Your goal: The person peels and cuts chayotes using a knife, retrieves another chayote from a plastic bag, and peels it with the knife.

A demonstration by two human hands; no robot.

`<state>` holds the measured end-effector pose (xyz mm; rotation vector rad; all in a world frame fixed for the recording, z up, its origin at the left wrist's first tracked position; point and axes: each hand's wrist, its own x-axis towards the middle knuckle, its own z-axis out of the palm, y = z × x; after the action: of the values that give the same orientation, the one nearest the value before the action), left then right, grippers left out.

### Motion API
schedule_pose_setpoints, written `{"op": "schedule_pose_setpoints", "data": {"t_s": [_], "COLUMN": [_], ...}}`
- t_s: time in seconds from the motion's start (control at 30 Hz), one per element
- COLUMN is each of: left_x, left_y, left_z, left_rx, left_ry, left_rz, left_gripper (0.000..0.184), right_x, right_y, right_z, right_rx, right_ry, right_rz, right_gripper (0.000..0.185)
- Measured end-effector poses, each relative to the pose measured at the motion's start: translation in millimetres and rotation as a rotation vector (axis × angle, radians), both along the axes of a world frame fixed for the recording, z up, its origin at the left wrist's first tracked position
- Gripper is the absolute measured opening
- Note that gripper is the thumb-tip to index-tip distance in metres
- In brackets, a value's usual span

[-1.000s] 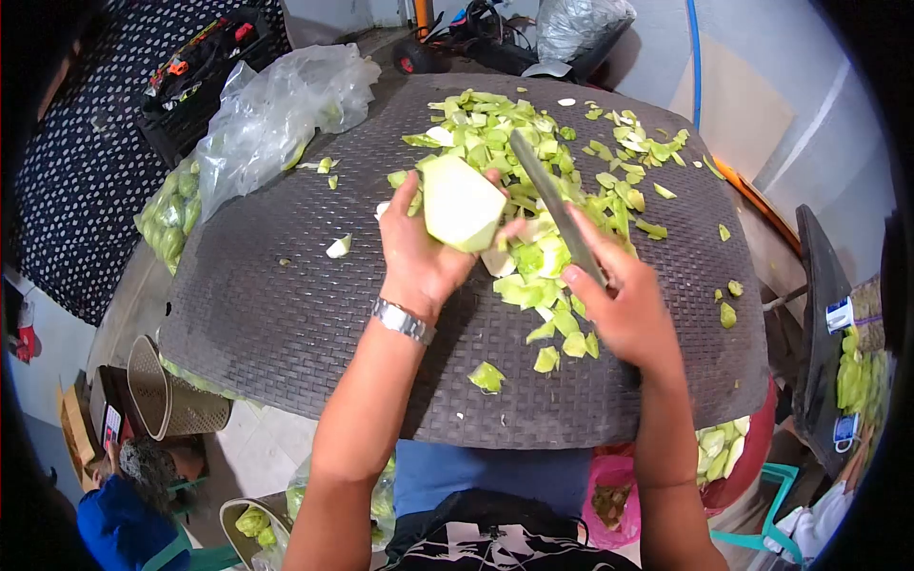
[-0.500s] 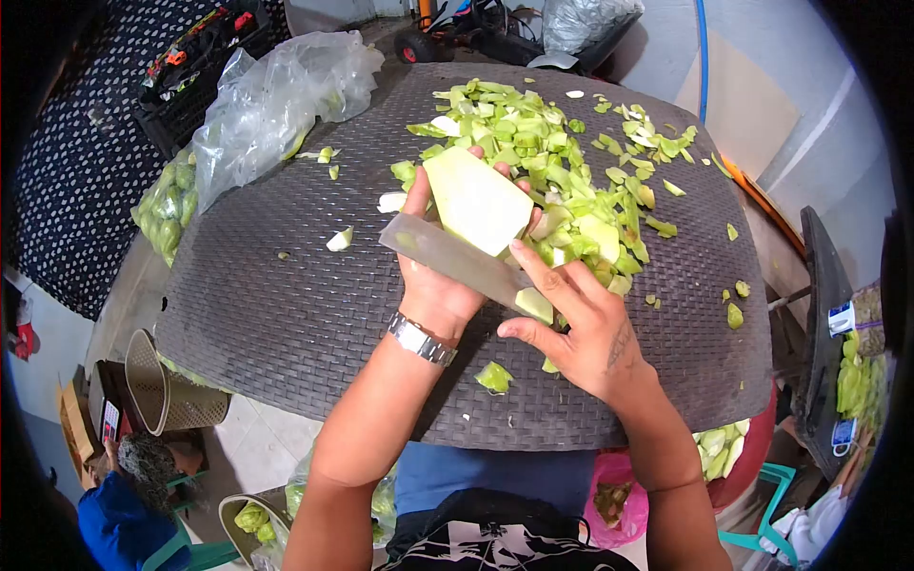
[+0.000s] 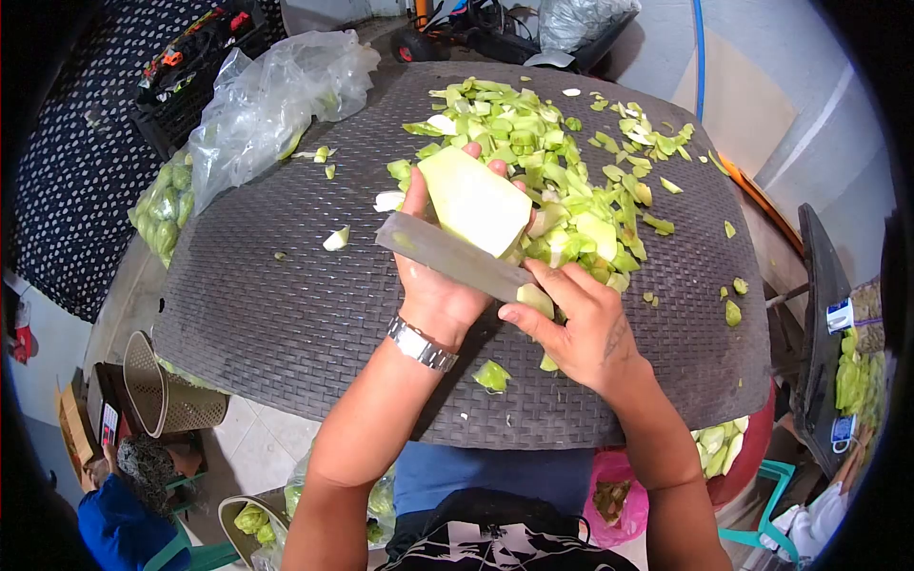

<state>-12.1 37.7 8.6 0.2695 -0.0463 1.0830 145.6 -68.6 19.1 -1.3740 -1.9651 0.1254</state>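
My left hand (image 3: 436, 285) cradles a peeled pale-green fruit (image 3: 473, 202), flat-faceted and pointed at the upper left. Its palm is up and its fingertips show past the far side. A wide-bladed knife (image 3: 447, 255) lies slanted across that palm, just on the near side of the fruit. My right hand (image 3: 583, 328) is closed around the knife's right end, its handle hidden in the fingers. A pale slice (image 3: 535, 301) sits by the right thumb, against the blade. Loose green peelings (image 3: 533, 143) are heaped beyond both hands.
The dark woven-pattern table (image 3: 286, 333) carries scattered scraps. A clear plastic bag (image 3: 276, 105) lies at its far left, above a bag of green fruit (image 3: 162, 209). A lattice bin (image 3: 167, 381) and a person in a blue top (image 3: 124, 523) are at lower left. A pink bag (image 3: 614, 504) lies below.
My right hand's fingers have drawn in around the knife's end, where they were stretched out before. The fruit and left hand stay nearly in place.
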Motion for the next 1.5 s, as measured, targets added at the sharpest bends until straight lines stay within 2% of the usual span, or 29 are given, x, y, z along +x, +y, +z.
{"op": "schedule_pose_setpoints", "data": {"t_s": [0.3,0.4,0.5,0.6,1.0,1.1,1.23,1.4,1.5], "left_x": [7.7,8.4,9.0,16.0,19.5,17.2,8.2,8.1,10.8], "left_y": [-11.7,-13.8,-16.4,-20.8,-24.9,-23.6,-5.7,-1.4,-8.2], "left_z": [0.8,1.6,2.5,7.8,8.2,4.6,9.6,4.5,6.8], "left_rx": [-0.006,-0.03,-0.006,-0.107,-0.161,-0.069,0.113,0.13,0.034], "left_ry": [0.0,-0.02,-0.041,0.139,0.147,0.129,0.053,0.019,0.021], "left_rz": [0.029,0.044,0.059,0.211,0.236,0.207,-0.007,-0.052,-0.013], "left_gripper": [0.06,0.059,0.06,0.056,0.061,0.062,0.059,0.059,0.056], "right_x": [7.5,9.5,12.1,11.5,4.4,11.3,13.3,12.2,10.3], "right_y": [5.7,8.3,9.4,9.7,8.7,15.5,15.7,14.3,12.9], "right_z": [7.7,-0.8,-0.6,-0.1,-2.7,-13.1,-4.3,-8.7,-8.7], "right_rx": [0.152,0.026,0.031,0.032,-0.011,0.079,0.043,0.035,0.012], "right_ry": [-0.105,0.056,0.069,0.104,0.075,0.126,0.171,0.15,0.139], "right_rz": [0.039,-0.047,-0.031,-0.054,-0.166,-0.089,-0.031,-0.063,-0.098], "right_gripper": [0.052,0.053,0.055,0.055,0.058,0.058,0.057,0.057,0.057]}}
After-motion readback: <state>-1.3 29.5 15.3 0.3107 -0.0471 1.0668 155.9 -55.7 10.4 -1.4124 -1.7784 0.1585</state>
